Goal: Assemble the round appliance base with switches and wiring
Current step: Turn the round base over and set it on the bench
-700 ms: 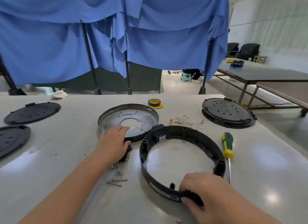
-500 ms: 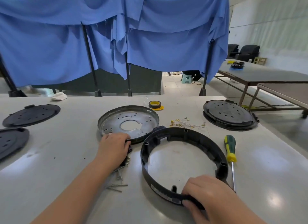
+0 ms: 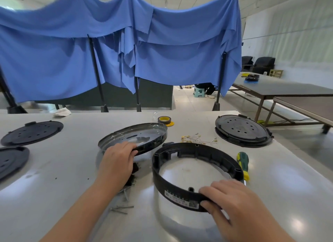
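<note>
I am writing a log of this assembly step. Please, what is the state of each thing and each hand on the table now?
Metal plate: tilted, near edge lifted off the table.
Left hand: grips the metal plate's near rim.
Black ring: lies flat, open side up.
Right hand: holds the ring's near wall.
Screwdriver: lying flat, untouched.
Tape roll: lying flat.
Wires: loose pile.
Screws: loose on the table.
</note>
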